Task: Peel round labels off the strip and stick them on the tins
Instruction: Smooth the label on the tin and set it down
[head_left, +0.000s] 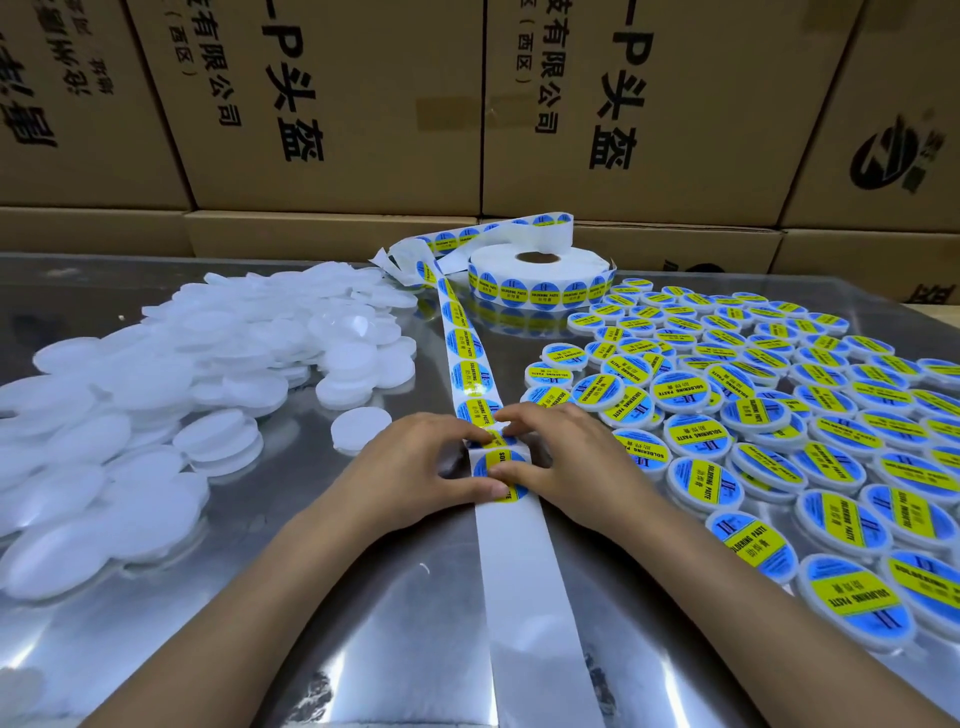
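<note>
Round blue-and-yellow labels (500, 470) sit on the white paper strip (519, 561) running down the shiny metal table (363, 597). Your left hand (415, 467) and right hand (561, 462) both pinch at one label with curled fingertips. Plain white tins (218, 364) lie left of the strip, labelled tins (779, 415) right.

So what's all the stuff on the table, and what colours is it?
Plain tins: a big heap, too many to count, white, left side of the table.
Labelled tins: dozens, white with blue and yellow labels, right side.
Label strip: one, white backing with blue and yellow round labels, running down the middle.
Label roll: one, white, at the back.
Table: one, shiny silver.
Cardboard boxes: several, brown, behind the table.
Left hand: pinches the strip.
Right hand: pinches a label on the strip.
</note>
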